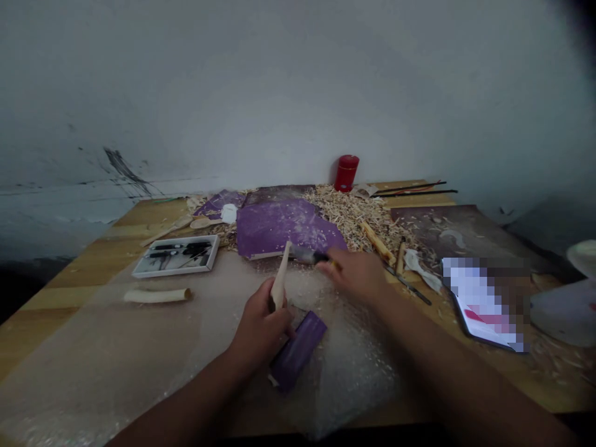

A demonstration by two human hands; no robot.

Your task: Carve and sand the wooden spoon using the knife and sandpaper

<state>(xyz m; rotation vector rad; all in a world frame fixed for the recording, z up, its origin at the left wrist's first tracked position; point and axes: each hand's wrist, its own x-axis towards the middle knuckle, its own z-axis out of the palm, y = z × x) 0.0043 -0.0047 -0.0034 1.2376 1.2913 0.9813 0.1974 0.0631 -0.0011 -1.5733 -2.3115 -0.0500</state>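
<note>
A shallow white tray (177, 256) sat toward the counter's left edge and held several dark-handled tools lying side by side; what they were exactly was too small to tell. A red canister (346, 172) stood upright at the far edge against the wall with its lid on, so its contents could not be seen. The left hand (261, 329) was closed around the lower end of a pale wooden blank (280, 279), which rose from the fist tilted slightly toward the far edge, slim and smooth, narrowing to a rounded tip. It stood near the middle of the counter (56, 279), over a clear plastic sheet (116, 354) that covered the near half. The right hand (356, 273) was wrapped around the handle of a carving tool (307, 254), whose grey blade lay level and met the blank close to its tip. A purple block (298, 351) lay on the sheet just beside and partly under the left hand. Beyond the blank lay a purple board (279, 226) dusted with chips, and a heap of wood shavings (354, 211) spread from it toward the canister. A short pale stick (156, 295) lay just nearer than the tray.
</note>
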